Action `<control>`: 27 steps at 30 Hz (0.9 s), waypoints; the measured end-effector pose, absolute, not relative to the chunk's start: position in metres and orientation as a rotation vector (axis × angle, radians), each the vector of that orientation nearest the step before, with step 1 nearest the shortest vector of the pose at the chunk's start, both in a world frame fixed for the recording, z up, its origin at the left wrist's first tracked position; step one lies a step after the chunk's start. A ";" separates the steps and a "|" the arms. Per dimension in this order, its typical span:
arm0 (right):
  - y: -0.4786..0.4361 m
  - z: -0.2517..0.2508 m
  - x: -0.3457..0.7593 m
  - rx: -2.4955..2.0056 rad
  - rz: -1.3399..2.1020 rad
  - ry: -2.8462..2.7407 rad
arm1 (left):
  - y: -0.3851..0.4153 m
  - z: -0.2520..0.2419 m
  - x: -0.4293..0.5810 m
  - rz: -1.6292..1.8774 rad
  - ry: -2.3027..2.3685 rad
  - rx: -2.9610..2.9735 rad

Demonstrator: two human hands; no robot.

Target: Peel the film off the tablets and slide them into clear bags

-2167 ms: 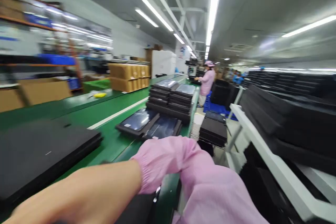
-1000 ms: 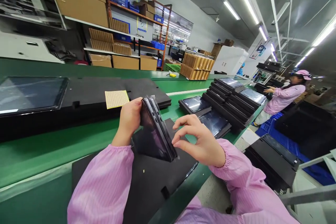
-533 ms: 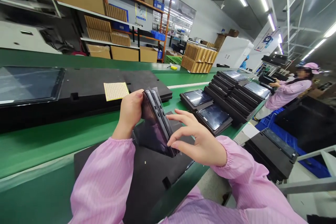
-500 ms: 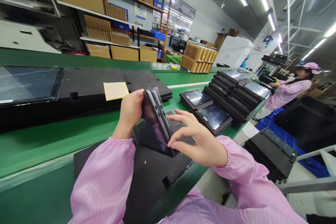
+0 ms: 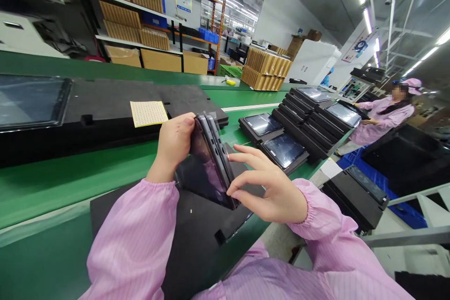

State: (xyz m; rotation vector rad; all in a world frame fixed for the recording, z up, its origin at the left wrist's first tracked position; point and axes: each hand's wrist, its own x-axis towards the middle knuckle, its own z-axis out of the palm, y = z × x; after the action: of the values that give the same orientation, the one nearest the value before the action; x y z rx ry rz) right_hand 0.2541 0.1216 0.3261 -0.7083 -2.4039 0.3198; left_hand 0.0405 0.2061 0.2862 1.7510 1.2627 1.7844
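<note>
My left hand [image 5: 175,143] is closed round the upper end of two dark tablets [image 5: 215,159], held together and tilted on edge. Their port edges face me, and clear film sticks up at the top. My right hand [image 5: 269,190] is at the lower right of that edge. Its thumb and index tips come together in a pinch, while the other fingers reach along the edge. Whatever the pinch holds is too small to make out. Below lies a black foam tray [image 5: 186,248] with a tiny pale speck on it. A sheet of small labels [image 5: 149,114] rests behind my left hand.
Black foam trays [image 5: 116,98] line the left of the green bench, with a tablet [image 5: 30,101] on one. Stacked trays with tablets [image 5: 284,150] stand at right. Farther back are cardboard dividers [image 5: 265,68]. A co-worker in pink [image 5: 395,108] stands at far right.
The view has shifted slightly, so the bench appears a little higher and farther left. Both hands keep nearly the same hold on the tablets. The co-worker's arms have moved.
</note>
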 end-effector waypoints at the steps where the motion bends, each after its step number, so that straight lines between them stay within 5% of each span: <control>1: 0.122 0.326 0.254 -0.707 0.324 -2.411 | 0.206 0.286 0.041 1.789 1.258 1.747; 27: 0.121 0.322 0.256 -0.644 0.137 -2.490 | 0.207 0.282 0.041 1.812 1.235 1.739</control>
State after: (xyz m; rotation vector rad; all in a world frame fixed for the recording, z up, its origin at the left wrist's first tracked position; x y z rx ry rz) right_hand 0.2556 0.1215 0.3218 -0.6443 -2.4902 0.1374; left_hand 0.0413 0.2074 0.2821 1.7387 1.2349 1.8118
